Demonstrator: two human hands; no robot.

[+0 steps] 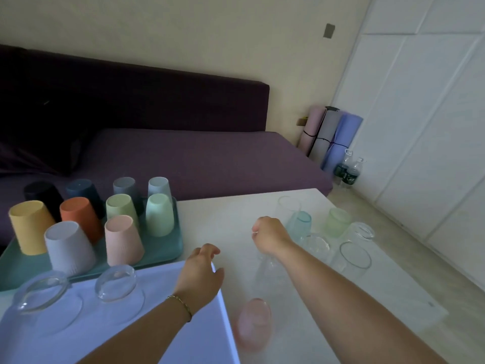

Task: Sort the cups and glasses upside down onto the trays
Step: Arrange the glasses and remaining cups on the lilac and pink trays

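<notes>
**Cups and glasses: sorting status**

Teal tray (162, 256), far left: ten cups (80, 219), all upside down in close rows. Colours are black, navy, two grey, yellow, orange, two pale green, ribbed white and ribbed pink.

White tray (207, 342), nearest, against the teal tray's near edge: two clear glasses (118, 287), both upside down, side by side along its far edge.

Off both trays, to the right: a loose cluster of one blue glass (299, 223), one green glass (337, 222) and several clear tumblers (354, 258), orientation uncertain. A pink glass (253, 324), blurred, lies just beside the white tray's right edge.
</notes>
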